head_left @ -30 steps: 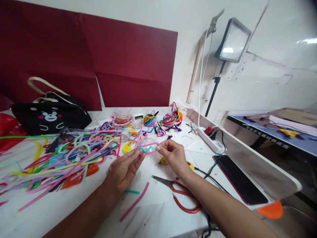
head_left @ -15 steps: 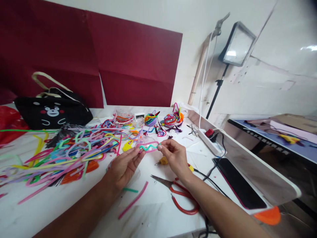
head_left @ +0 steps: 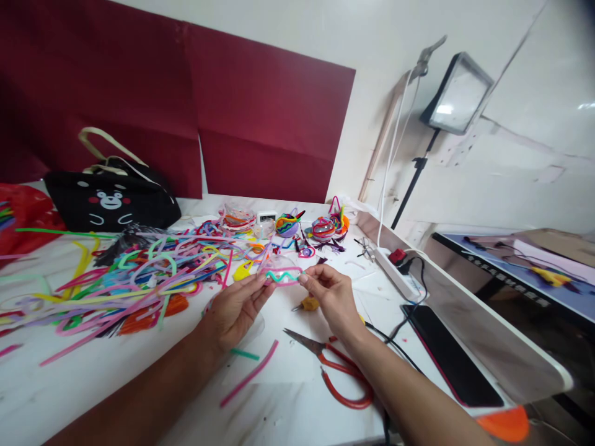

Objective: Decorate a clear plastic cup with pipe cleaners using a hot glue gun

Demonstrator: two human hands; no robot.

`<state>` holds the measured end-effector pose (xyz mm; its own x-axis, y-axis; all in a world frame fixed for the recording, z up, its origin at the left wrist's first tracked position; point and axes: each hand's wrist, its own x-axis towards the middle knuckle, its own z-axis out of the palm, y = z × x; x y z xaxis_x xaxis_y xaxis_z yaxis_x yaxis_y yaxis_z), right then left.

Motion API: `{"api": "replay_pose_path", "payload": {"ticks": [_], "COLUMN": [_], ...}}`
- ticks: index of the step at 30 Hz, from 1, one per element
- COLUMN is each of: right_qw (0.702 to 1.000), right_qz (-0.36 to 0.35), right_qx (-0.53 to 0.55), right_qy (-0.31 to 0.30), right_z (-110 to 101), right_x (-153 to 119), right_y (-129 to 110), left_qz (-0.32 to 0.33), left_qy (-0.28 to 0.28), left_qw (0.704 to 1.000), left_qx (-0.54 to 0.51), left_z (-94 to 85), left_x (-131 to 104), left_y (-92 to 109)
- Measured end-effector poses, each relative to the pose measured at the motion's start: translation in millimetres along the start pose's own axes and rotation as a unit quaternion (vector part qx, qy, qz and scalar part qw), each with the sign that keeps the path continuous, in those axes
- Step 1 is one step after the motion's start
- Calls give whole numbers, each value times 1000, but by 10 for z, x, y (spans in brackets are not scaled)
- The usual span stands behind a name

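Between my two hands is a clear plastic piece (head_left: 283,262) trimmed with pink pipe cleaner and a zigzag of green pipe cleaner (head_left: 284,277). My left hand (head_left: 239,305) pinches its left end, and my right hand (head_left: 331,296) pinches the right end with thumb and fingertips. Below them on the table lie orange-handled scissors (head_left: 332,364), blades pointing left. A pink pipe cleaner length (head_left: 250,373) and a short green piece (head_left: 245,354) rest beside the scissors. Partly behind my right hand is a yellow-handled tool (head_left: 308,303).
Heaped pipe cleaners (head_left: 153,272) cover the table's left side, before a black bag (head_left: 111,201). Several decorated clear balls, one of them purple-based (head_left: 288,225), stand at the back. On the right are a power strip (head_left: 396,272), a dark phone-like slab (head_left: 450,353) and a lamp (head_left: 458,93).
The camera view has shifted slightly, so the background sits farther right. Both hands keep hold of the piece, which is tilted a little differently.
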<state>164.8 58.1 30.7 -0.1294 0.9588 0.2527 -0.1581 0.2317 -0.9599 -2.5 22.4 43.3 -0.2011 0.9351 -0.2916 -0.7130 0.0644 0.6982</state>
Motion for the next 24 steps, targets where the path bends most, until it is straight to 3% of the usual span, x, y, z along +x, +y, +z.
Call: {"api": "replay_pose_path", "payload": {"ticks": [11, 18, 24], "right_qw": [999, 998, 990], "right_qz": [24, -44, -84], "right_qx": [27, 15, -94], "right_qy": [-4, -31, -59], "right_z": [-12, 2, -10], "right_x": [24, -28, -67], "right_y": [11, 20, 104], "left_qz": [7, 47, 72], "left_qy": [-3, -31, -84], "left_qw": [1000, 998, 991], "left_qx": [-10, 18, 73], "left_z": [-27, -53, -72], "left_x": [4, 18, -18], "left_y": [-12, -58, -100]}}
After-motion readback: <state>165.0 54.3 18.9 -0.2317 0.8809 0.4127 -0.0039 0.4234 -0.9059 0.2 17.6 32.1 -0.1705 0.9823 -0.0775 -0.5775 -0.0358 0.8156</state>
